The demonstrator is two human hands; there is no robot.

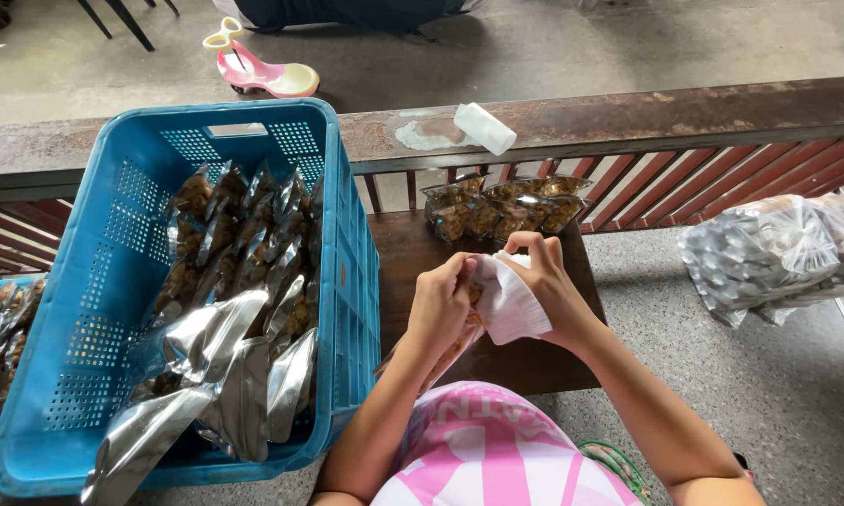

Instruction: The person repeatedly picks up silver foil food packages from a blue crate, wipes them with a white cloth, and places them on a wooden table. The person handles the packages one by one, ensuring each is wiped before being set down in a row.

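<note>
Between left hand [438,305] and right hand [541,281], white pleated paper [511,305] pinched by both (filled pouches [502,211] at twelve o'clock).

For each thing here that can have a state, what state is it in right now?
left hand: closed on the snack pouch
right hand: gripping the white sheet
snack pouch: held above the dark table, mostly hidden by the hands
white sheet: folded over, held at the pouch
blue crate: open-topped, holding filled pouches
pouches on table: filled, standing in a row
</note>
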